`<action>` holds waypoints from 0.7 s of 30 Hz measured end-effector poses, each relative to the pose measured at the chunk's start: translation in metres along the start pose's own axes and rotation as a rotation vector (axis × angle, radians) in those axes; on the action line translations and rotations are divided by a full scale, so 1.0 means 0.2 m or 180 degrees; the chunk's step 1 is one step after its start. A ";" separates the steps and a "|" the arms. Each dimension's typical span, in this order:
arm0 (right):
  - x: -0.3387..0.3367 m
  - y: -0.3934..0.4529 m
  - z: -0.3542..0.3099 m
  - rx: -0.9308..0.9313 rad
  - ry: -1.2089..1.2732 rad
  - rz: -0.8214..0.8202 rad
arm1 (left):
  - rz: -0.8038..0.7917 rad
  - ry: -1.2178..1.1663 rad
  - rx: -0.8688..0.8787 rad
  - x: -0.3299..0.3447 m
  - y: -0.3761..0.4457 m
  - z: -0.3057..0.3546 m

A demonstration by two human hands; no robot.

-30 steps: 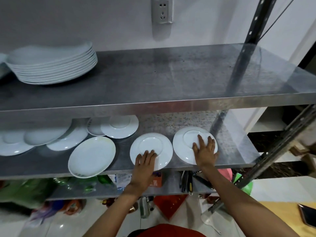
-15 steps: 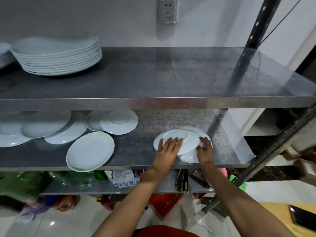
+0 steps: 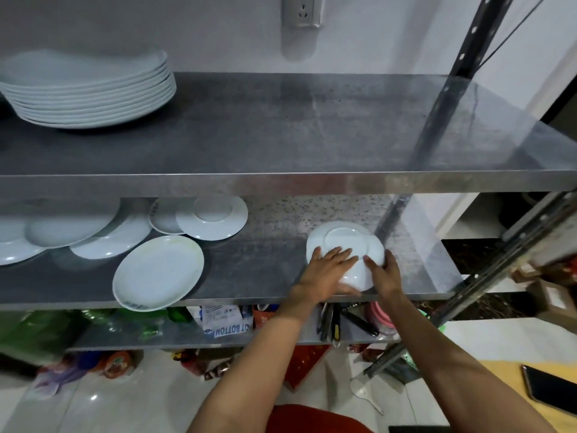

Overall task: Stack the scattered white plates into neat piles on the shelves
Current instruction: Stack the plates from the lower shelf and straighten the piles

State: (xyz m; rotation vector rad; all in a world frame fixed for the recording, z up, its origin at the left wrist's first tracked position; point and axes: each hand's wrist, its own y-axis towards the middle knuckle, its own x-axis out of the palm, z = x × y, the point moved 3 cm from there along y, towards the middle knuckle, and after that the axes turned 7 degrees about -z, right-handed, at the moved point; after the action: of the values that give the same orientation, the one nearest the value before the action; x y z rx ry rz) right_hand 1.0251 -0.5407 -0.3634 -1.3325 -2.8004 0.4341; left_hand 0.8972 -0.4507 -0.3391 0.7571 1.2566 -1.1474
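Two small white plates (image 3: pixel 345 245) overlapped, not yet square, near right end of middle shelf (image 3: pixel 265 276). Left hand (image 3: pixel 327 270) flat on upper plate, fingers straight and slightly apart, probably to slide it. Right hand (image 3: pixel 384 273) curled on right rim, likely as stop. Oval plate (image 3: pixel 157 273) overhangs near edge, left. Tall pile (image 3: pixel 90 89) far left, top shelf.

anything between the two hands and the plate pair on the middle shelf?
Nothing visible. The left hand lies flat on the upside-down small white round plate, and the right hand has its grip on that plate's right edge. Both already touch it on the grey metal middle shelf.
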 end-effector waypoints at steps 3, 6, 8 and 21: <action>0.02 0.01 -0.02 0.0169 0.0087 0.0109 | 0.0996 0.0062 -0.0486 -0.13 -0.05 -0.25; 0.05 0.03 -0.02 0.0168 -0.0243 0.0272 | 0.0720 0.0454 -0.1963 -0.19 -0.24 -0.70; 0.07 0.05 0.01 0.0044 -0.0369 0.0361 | 0.0230 0.0798 -0.2474 -0.15 -0.36 -0.98; 0.24 0.06 -0.01 0.0078 -0.0315 0.0237 | 0.0621 0.0143 -0.1398 0.04 -0.36 -0.73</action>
State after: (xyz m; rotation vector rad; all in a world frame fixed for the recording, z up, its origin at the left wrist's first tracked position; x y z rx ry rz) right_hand 1.0041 -0.4961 -0.3693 -1.4533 -2.8201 0.5495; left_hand 0.7810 -0.3388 -0.3660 0.5602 1.3770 -0.6658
